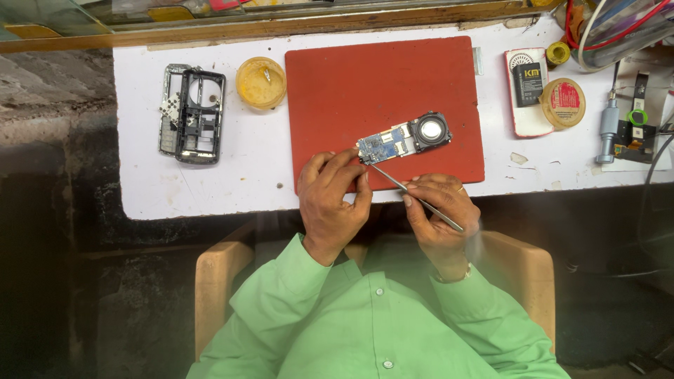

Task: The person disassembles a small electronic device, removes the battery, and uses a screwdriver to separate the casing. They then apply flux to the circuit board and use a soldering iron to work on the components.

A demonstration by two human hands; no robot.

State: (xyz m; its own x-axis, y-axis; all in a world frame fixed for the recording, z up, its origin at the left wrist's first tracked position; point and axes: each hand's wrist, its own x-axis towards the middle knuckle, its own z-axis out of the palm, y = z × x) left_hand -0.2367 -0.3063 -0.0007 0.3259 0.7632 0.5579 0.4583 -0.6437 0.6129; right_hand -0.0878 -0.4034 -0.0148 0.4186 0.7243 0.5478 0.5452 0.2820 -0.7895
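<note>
Two hands are working over the red mat point(337, 77): left hand point(332, 191) is pinning the circuit board point(385, 144), right hand point(437, 210) is gripping tweezers point(414, 196); keeping the tip shallow and the board flat seems wise

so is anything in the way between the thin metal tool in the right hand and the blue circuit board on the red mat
Nothing visible: the thin metal tool in the right hand reaches the blue circuit board across bare red mat; the left hand steadies the board's near edge.
</note>
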